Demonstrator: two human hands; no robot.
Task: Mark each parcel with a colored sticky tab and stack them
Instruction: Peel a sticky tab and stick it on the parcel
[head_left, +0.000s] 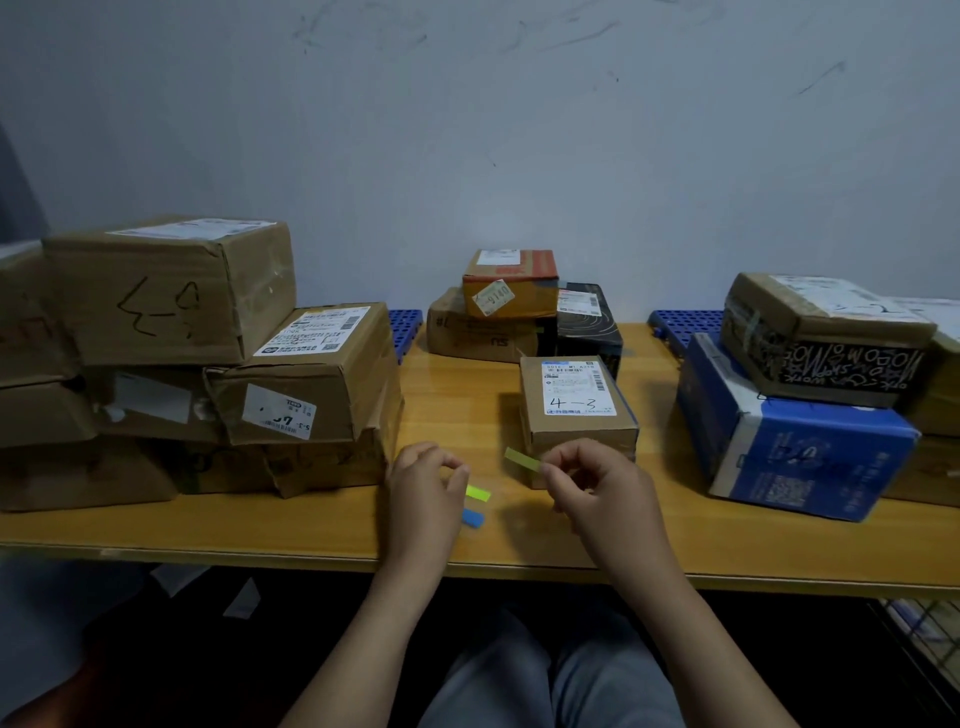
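Green sticky tab (521, 459) sits pinched in the fingers of the right hand (587, 483), just before the small cardboard parcel marked 4-3 (578, 410), while the left hand (423, 480) grips the yellow-and-blue tab pad (475, 503) beside them, so this parcel looks untabbed and not yet stacked.

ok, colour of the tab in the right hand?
Green tab, pinched by the right hand; head view.

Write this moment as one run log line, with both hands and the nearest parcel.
right hand: pinches green tab | left hand: by yellow tab, blue tab, grip unclear | 4-3 box: no tab seen
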